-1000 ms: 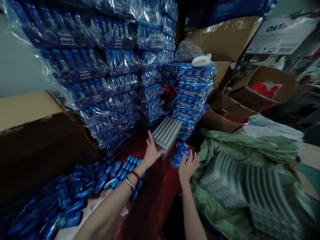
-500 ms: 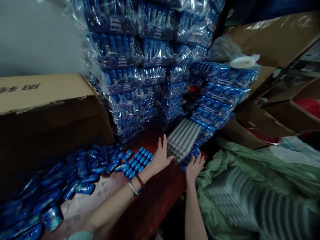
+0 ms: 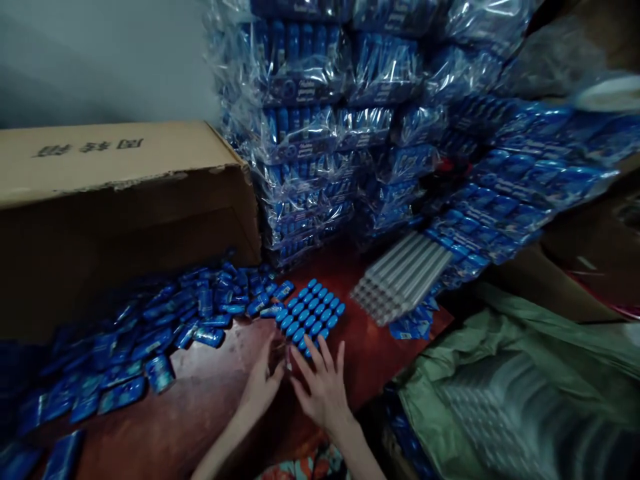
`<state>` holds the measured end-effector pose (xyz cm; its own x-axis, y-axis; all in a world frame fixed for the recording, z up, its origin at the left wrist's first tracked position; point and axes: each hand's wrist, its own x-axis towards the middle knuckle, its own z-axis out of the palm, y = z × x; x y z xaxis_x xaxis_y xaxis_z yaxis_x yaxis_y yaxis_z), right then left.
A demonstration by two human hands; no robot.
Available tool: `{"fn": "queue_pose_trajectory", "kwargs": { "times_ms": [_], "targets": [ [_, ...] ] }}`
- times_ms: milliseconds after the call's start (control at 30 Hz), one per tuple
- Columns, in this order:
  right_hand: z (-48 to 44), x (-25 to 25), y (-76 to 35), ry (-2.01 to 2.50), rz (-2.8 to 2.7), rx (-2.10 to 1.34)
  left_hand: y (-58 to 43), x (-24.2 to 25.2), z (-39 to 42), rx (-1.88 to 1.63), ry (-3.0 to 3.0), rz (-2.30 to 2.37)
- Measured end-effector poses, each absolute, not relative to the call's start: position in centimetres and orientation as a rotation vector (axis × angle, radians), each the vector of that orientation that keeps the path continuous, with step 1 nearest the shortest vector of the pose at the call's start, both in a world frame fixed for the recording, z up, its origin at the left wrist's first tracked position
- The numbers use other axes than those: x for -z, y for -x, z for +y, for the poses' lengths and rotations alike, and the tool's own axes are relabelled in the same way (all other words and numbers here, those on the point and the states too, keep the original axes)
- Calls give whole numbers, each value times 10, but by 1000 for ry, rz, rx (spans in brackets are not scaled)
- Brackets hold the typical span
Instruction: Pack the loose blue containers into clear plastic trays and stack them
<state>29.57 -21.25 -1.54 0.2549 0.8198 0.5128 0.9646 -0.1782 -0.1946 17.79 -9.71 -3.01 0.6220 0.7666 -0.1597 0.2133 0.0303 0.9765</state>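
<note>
Rows of small blue rounded-top packs [image 3: 313, 310] stand in a tight block on the red table, just beyond my hands. My left hand [image 3: 263, 383] is at the block's near left corner, its fingers curled towards the thumb; what they hold, if anything, is too dark to make out. My right hand [image 3: 325, 390] has its fingers spread, the tips at the block's near edge. To the right lies a stack of clear ribbed plastic trays [image 3: 405, 277], with neither hand on it.
Loose blue packs [image 3: 200, 303] are heaped at left before an open cardboard box [image 3: 175, 157]. Film-wrapped blue packs [image 3: 305, 130] tower behind. More blue packs [image 3: 510, 193] are stacked at right. A green sack [image 3: 450, 360] with ribbed plastic trays [image 3: 505, 407] stands at near right.
Both hands have left the clear tray stack and moved left and nearer, to the block of blue packs. The left hand's fingers have curled. The view has turned left.
</note>
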Motion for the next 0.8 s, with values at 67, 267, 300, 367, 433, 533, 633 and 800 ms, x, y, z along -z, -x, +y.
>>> {"fn": "queue_pose_trajectory", "kwargs": {
  "times_ms": [67,267,300,367,433,533,633,800],
  "targets": [
    [-195,24,-302,2130,-1644,356,-199,34,-91,-512,-1442,755],
    [-146,37,-370,2021,-1483,341,-232,18,-69,-444,-1529,676],
    [-140,35,-379,2003,-1478,327,-230,17,-69,-431,-1537,678],
    [-131,32,-393,1982,-1462,318,-219,19,-71,-371,-1533,664],
    [-128,31,-406,1985,-1456,326,-206,24,-75,-317,-1512,657],
    [-126,31,-425,2009,-1436,355,-189,32,-78,-366,-1481,693],
    [-121,31,-441,2019,-1370,389,-180,34,-75,-430,-1483,712],
    [-105,29,-447,2060,-1300,400,-179,25,-76,-412,-1488,689]
  ]
}}
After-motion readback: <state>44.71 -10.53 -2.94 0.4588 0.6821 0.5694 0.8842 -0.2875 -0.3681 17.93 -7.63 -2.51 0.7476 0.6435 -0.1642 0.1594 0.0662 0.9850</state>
